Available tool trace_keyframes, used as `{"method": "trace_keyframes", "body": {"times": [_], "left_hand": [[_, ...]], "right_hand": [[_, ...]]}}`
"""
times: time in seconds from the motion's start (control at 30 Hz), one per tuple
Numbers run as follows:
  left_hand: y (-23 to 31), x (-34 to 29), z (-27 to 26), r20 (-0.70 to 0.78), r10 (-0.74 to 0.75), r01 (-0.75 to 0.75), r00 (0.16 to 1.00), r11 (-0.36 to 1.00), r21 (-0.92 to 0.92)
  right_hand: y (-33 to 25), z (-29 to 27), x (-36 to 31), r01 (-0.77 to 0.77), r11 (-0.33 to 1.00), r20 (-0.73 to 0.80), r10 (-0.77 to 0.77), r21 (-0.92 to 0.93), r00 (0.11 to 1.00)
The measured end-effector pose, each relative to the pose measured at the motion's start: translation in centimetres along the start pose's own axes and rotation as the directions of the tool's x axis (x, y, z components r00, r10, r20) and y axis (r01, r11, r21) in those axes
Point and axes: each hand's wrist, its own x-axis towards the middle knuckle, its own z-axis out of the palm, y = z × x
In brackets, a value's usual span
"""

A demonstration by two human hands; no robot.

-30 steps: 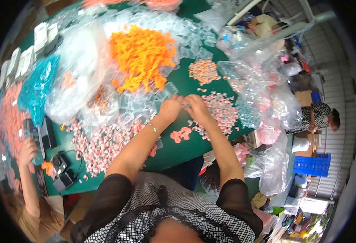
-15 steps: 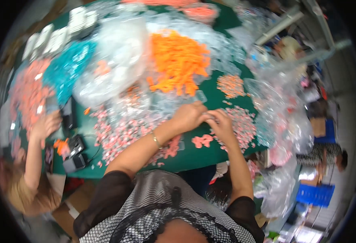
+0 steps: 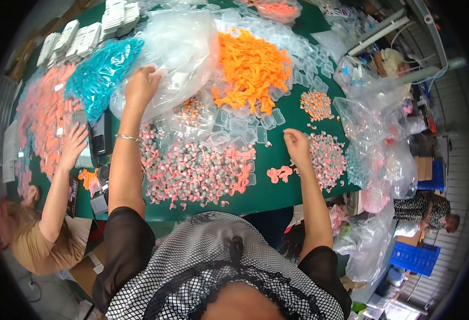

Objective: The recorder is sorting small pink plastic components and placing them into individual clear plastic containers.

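Note:
My left hand (image 3: pixel 143 85) is stretched forward over a large clear plastic bag (image 3: pixel 178 45), its fingers curled together. Whatever lies between those fingers is too small to make out. Closed in a loose pinch, my right hand (image 3: pixel 297 143) hovers over the green table, beside a heap of small grey and pink pieces (image 3: pixel 328 162); its contents are hidden. Just below it are a few soft coral-pink pieces (image 3: pixel 280 174). A wider heap of grey and pink curled pieces (image 3: pixel 192 170) spreads between my forearms. Bright orange soft pieces (image 3: pixel 253 69) are piled beyond, next to clear plastic cases (image 3: pixel 266 121).
At the left, a co-worker's hand (image 3: pixel 74 145) rests by coral pieces (image 3: pixel 53 120). A teal plastic bag (image 3: pixel 104 72) and stacked white packs (image 3: pixel 82 40) lie beyond. Small orange and grey pieces (image 3: pixel 316 105) sit at right, near crumpled clear bags (image 3: pixel 373 128). A black box (image 3: pixel 101 133) stands left.
My hands were together over the table's middle. The left has swung forward and left to the clear bag; the right has drawn apart. The co-worker's hand has spread its fingers.

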Motion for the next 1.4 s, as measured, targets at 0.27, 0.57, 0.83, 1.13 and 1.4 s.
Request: {"method": "trace_keyframes", "body": {"times": [0.27, 0.57, 0.83, 1.13, 1.4], "left_hand": [[8.0, -2.1, -1.8, -0.378, 0.27, -0.353, 0.886, 0.92, -0.171], [18.1, -11.0, 4.9, 0.19, 0.385, -0.237, 0.903, 0.817, -0.526], [23.9, -11.7, 11.7, 0.259, 0.483, -0.403, 0.836, 0.862, -0.306], [24.1, -12.2, 14.3, 0.424, 0.528, -0.53, 0.735, 0.839, -0.125], [24.4, -10.6, 13.5, 0.299, 0.527, -0.483, 0.796, 0.85, -0.211]], "right_hand": [[-0.8, 3.6, 3.6, 0.061, 0.852, -0.084, -0.123, -0.52, 0.989], [-0.7, 1.8, 4.7, -0.003, 0.701, -0.049, -0.046, -0.713, 0.998], [0.0, 1.1, 4.0, 0.066, 0.718, -0.041, -0.13, -0.693, 0.991], [1.7, -1.2, 4.5, 0.225, 0.675, 0.055, -0.263, -0.703, 0.963], [2.6, -2.7, 4.5, 0.357, 0.755, 0.199, -0.297, -0.55, 0.934]]}}
